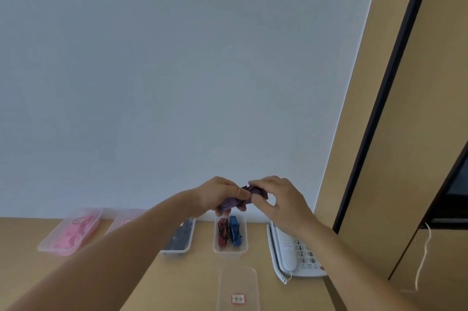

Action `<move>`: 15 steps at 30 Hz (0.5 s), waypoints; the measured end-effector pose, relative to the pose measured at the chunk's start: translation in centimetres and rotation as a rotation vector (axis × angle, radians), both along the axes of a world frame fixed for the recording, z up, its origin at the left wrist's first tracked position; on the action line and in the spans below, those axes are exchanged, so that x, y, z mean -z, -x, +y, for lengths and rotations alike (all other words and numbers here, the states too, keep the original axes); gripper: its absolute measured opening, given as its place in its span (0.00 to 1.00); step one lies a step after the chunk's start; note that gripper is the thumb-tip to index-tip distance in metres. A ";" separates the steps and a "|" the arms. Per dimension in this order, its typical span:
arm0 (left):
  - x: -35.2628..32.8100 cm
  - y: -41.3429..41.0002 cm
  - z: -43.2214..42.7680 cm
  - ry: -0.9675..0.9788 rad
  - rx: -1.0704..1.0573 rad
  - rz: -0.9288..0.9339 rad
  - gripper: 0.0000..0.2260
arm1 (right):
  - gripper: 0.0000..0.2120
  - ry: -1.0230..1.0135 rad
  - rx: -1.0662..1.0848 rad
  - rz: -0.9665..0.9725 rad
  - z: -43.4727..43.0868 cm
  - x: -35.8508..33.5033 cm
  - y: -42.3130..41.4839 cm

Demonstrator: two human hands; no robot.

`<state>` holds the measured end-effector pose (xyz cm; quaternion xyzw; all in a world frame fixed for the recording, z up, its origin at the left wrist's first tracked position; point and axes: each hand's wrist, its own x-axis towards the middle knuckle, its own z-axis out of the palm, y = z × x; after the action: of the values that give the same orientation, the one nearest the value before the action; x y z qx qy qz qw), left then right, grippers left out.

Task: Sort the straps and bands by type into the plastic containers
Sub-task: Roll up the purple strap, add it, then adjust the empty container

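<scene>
Head view. Both hands are holding a purple strap (234, 201) in the air above the back of the desk (187, 285), well clear of every container. The left hand (217, 196) is curling its fingers round the strap's lower end, while the right hand (278, 199) is pinching the upper end between thumb and fingertips. Judged from this two-handed hold, the person is probably folding or bunching the strap into a compact bundle so that it fits a narrow container.

Directly below the hands, an open container (230, 251) is holding a red striped strap (222, 233) and a blue striped strap (235, 232) side by side; it seems the likeliest destination. Its lid (238, 283), bearing a small label, is lying flat just in front of it. To the left, a container of dark items (177, 250) is standing beside it. Farther left a container of pink items (54, 242) is sitting, and the left forearm is partly hiding another container (124, 219) between them. A telephone (298, 252) is lying just right of the striped container, under the right wrist, narrowing the approach from that side.
</scene>
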<state>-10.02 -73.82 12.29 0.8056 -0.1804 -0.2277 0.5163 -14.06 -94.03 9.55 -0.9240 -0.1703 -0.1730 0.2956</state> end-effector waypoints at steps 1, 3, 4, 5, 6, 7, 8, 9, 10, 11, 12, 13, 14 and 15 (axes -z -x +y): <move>0.3 -0.1 0.0 -0.034 -0.002 0.007 0.15 | 0.14 0.086 -0.013 -0.032 -0.3 0.2 -0.1; 1.0 0.0 -0.1 -0.074 -0.021 0.040 0.15 | 0.19 0.152 -0.088 -0.035 -0.7 0.5 -0.3; 1.5 0.0 -0.1 -0.068 -0.035 0.069 0.15 | 0.22 0.165 -0.129 -0.010 -0.7 0.7 -0.4; 2.0 0.0 -0.1 -0.054 -0.043 0.097 0.16 | 0.24 0.177 -0.155 0.012 -0.7 1.0 -0.7; 2.5 0.0 -0.1 -0.040 -0.048 0.123 0.17 | 0.24 0.189 -0.166 0.025 -0.6 1.4 -1.1; 3.1 0.0 0.0 -0.023 -0.054 0.148 0.16 | 0.24 0.206 -0.171 0.031 -0.5 1.8 -1.5; 3.7 0.0 0.2 0.002 -0.065 0.179 0.15 | 0.24 0.223 -0.179 0.036 -0.3 2.2 -1.9; 4.3 -0.1 0.3 0.033 -0.083 0.210 0.13 | 0.23 0.244 -0.194 0.039 -0.1 2.6 -2.3; 4.9 -0.2 0.6 0.061 -0.101 0.237 0.12 | 0.22 0.265 -0.212 0.041 0.2 3.1 -2.7; 5.5 -0.4 0.9 0.082 -0.110 0.260 0.11 | 0.21 0.282 -0.227 0.044 0.6 3.6 -3.1; 6.1 -0.7 1.2 0.099 -0.102 0.286 0.12 | 0.20 0.290 -0.238 0.047 0.9 4.2 -3.7; 6.7 -1.0 1.5 0.112 -0.085 0.310 0.12 | 0.19 0.297 -0.244 0.050 1.3 4.8 -4.3; 7.3 -1.6 1.8 0.121 -0.077 0.321 0.13 | 0.18 0.306 -0.242 0.053 1.7 5.3 -4.8; 7.9 -2.3 2.1 0.124 -0.088 0.317 0.13 | 0.17 0.319 -0.237 0.059 2.1 5.9 -5.4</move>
<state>-7.70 -71.67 4.37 0.7332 -0.0752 -0.3175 0.5966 -8.62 -91.90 3.67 -0.9372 -0.2943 -0.0806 0.1687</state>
